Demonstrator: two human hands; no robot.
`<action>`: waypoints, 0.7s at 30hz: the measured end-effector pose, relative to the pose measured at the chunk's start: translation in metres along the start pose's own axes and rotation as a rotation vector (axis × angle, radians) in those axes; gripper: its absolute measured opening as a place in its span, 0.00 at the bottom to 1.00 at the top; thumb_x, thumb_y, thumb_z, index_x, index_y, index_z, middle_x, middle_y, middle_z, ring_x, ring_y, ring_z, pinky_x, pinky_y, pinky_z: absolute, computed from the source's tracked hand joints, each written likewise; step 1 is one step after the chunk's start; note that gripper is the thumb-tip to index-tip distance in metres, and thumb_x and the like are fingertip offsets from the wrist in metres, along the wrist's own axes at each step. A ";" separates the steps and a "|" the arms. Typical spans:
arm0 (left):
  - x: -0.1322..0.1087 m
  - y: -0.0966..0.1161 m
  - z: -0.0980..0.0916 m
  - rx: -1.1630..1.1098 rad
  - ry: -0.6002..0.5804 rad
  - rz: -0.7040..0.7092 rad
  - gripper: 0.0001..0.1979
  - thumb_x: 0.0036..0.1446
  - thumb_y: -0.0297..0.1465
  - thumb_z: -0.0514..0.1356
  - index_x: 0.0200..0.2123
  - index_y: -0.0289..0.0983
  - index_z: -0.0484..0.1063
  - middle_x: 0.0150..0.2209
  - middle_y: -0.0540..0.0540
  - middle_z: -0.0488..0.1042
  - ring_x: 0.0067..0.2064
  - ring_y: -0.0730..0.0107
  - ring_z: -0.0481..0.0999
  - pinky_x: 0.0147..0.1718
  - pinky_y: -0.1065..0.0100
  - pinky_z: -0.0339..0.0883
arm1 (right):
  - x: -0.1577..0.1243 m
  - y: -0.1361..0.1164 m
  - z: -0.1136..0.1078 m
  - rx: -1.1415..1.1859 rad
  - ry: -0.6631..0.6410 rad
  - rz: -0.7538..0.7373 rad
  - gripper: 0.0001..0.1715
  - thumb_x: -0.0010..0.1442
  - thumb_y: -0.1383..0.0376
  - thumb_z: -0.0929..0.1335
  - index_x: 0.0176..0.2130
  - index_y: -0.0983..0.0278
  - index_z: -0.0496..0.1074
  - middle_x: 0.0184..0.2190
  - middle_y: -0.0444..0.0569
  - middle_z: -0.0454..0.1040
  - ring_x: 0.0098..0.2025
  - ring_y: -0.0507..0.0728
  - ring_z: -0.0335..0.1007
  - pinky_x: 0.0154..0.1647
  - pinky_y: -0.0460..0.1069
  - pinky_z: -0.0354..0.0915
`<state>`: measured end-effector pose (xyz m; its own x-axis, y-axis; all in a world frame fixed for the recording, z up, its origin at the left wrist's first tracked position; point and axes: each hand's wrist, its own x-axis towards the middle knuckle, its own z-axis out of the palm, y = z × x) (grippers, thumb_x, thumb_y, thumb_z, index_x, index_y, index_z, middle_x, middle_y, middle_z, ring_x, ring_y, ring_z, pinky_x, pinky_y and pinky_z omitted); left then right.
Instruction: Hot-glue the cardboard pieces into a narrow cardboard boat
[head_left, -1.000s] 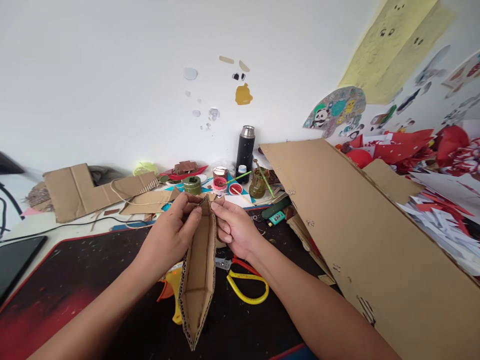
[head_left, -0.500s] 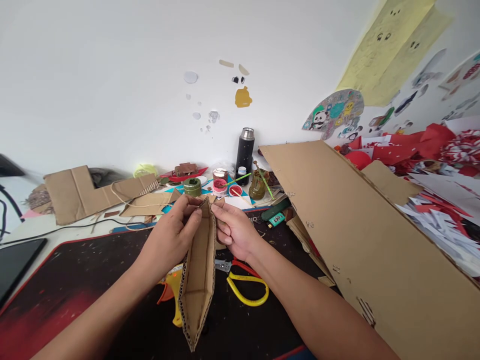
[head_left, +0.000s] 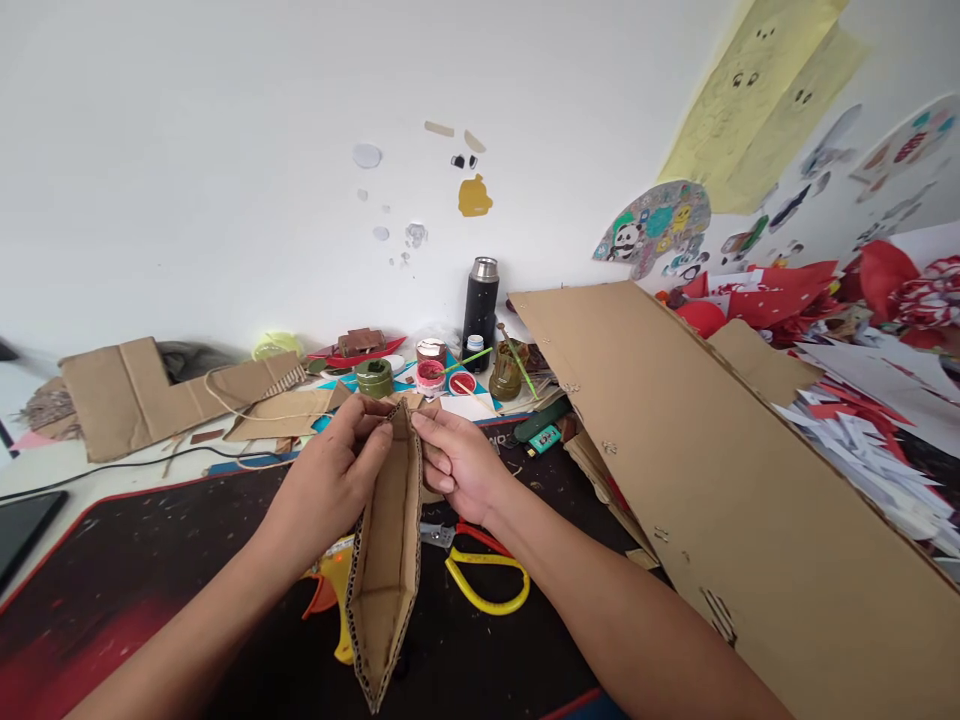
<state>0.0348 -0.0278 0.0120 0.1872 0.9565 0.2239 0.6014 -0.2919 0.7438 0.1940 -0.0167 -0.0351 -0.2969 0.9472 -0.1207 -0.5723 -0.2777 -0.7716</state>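
A folded cardboard boat shape [head_left: 384, 550], pointed at both ends with raised side walls, is held above the dark mat. My left hand [head_left: 334, 470] pinches its far left wall between thumb and fingers. On the other side, my right hand [head_left: 461, 460] grips the right wall close to the far tip. Below the cardboard lie scissors [head_left: 487, 580] with red and yellow handles, their blades partly hidden. A yellow glue gun [head_left: 337, 590] with an orange trigger shows to the left, half covered by the boat shape and my left wrist.
A large cardboard sheet [head_left: 720, 480] leans along the right. Paint pots [head_left: 431, 376], brushes and a black thermos [head_left: 481, 310] stand at the back by the wall. Cardboard scraps [head_left: 120, 395] and a cable lie at back left. Paper strips [head_left: 870, 450] pile up at far right.
The view has turned slightly to the right, so everything appears shifted left. Both hands keep their hold at the far end of the cardboard boat shape, with little other movement.
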 end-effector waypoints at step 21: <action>0.001 0.003 0.001 0.031 0.027 0.001 0.14 0.63 0.47 0.52 0.41 0.44 0.68 0.38 0.43 0.85 0.40 0.52 0.82 0.43 0.56 0.76 | 0.003 0.002 -0.002 -0.017 0.008 -0.003 0.22 0.54 0.54 0.80 0.38 0.61 0.70 0.14 0.29 0.55 0.16 0.45 0.39 0.15 0.43 0.38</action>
<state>0.0378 -0.0279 0.0134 0.1677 0.9557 0.2420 0.6247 -0.2929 0.7239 0.1933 -0.0138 -0.0384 -0.2896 0.9492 -0.1234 -0.5598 -0.2725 -0.7825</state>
